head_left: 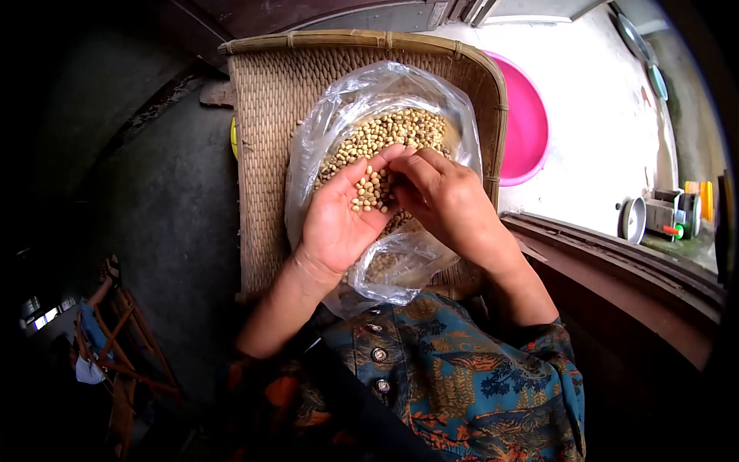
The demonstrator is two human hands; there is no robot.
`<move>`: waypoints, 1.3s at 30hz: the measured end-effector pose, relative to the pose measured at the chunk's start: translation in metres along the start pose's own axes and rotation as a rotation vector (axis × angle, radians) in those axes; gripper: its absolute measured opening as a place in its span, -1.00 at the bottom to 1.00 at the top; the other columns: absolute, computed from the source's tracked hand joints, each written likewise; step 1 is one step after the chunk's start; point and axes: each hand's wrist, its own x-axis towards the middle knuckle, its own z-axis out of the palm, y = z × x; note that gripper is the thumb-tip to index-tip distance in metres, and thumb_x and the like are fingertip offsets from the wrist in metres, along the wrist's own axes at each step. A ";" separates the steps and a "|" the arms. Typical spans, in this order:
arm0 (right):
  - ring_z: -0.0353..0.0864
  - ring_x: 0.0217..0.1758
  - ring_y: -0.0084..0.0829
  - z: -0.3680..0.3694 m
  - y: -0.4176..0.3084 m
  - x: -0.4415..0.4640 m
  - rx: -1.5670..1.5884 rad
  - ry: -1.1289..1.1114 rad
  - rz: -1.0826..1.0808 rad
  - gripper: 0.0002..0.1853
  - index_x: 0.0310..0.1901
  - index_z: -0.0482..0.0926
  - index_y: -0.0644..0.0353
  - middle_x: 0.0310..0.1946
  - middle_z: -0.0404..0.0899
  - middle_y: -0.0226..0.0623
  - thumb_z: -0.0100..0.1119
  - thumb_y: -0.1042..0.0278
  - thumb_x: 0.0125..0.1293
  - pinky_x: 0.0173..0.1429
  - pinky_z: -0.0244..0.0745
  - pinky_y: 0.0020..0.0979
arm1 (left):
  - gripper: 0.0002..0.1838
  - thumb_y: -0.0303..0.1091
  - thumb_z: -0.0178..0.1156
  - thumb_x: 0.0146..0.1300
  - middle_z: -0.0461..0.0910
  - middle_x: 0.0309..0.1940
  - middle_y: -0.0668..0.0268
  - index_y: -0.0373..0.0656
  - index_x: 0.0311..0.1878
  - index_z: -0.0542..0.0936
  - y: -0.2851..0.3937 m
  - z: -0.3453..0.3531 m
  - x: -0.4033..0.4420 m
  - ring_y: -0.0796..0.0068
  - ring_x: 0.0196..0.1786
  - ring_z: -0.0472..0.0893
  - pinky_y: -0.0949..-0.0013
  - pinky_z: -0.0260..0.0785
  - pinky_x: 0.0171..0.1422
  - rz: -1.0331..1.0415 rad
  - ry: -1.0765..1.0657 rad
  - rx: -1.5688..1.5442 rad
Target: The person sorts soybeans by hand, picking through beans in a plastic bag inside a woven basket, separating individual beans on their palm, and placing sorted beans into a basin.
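Note:
My left hand [339,223] is cupped palm up over a clear plastic bag [308,162], with several pale beans [372,190] lying in its palm. Bent over that palm from the right, my right hand [446,200] has its fingertips pinched together at the edge of the beans; whatever lies between them is too hidden to make out. Many more tan beans [400,129] fill the opened bag beneath both hands. The bag rests on a woven bamboo tray [265,154] with a raised rim.
A pink basin [525,123] stands just right of the tray. Along the right runs a wooden sill [616,254], with a metal pan [634,220] beyond it. At the lower left is a wooden folding chair [123,339] beside part of a person's leg [101,291].

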 end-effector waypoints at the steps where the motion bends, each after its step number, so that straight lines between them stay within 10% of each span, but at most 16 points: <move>1: 0.64 -0.22 -0.04 0.001 -0.001 0.000 -0.034 -0.005 0.011 -0.65 0.01 0.52 0.18 -0.23 0.56 -0.13 0.29 0.50 0.16 -0.19 0.59 -0.19 | -0.52 -0.24 -0.19 0.52 0.50 0.28 0.19 -0.33 0.34 0.40 -0.002 0.000 0.000 0.37 0.34 0.44 0.20 0.18 0.48 0.009 0.009 0.005; 14: 0.67 -0.36 -0.06 0.009 0.000 0.004 0.046 0.115 0.032 -0.76 -0.14 0.53 0.26 -0.34 0.60 -0.06 0.28 0.49 0.14 -0.28 0.59 -0.19 | -0.56 -0.29 -0.12 0.51 0.52 0.23 0.15 -0.35 0.30 0.43 -0.003 -0.004 -0.001 0.37 0.28 0.49 0.20 0.25 0.45 0.037 0.088 -0.019; 19: 0.62 -0.38 -0.57 0.010 0.015 0.004 0.859 0.109 0.349 -0.85 -0.12 0.58 0.35 -0.35 0.66 -0.28 0.23 0.49 0.32 -0.26 0.58 -0.51 | -0.55 -0.32 -0.16 0.51 0.46 0.27 0.03 -0.42 0.32 0.36 -0.001 -0.004 -0.002 0.22 0.36 0.42 0.07 0.17 0.55 0.049 0.058 -0.148; 27: 0.50 -0.36 -0.51 0.008 0.033 0.002 2.214 -0.008 0.452 -0.82 -0.02 0.48 0.28 -0.28 0.47 -0.27 0.05 0.41 0.42 -0.35 0.50 -0.51 | -0.52 -0.29 -0.19 0.52 0.40 0.31 -0.11 -0.46 0.33 0.34 0.007 0.007 -0.007 0.02 0.43 0.33 0.01 0.12 0.59 0.028 -0.068 -0.211; 39: 0.34 -0.48 -0.54 0.013 0.035 0.007 2.376 -0.203 0.417 -0.67 -0.17 0.42 0.18 -0.45 0.37 -0.40 -0.17 0.07 0.55 -0.52 0.22 -0.56 | -0.50 -0.29 -0.20 0.52 0.33 0.36 -0.15 -0.45 0.37 0.29 0.013 0.001 -0.009 -0.04 0.47 0.27 0.00 0.04 0.62 0.051 -0.101 -0.227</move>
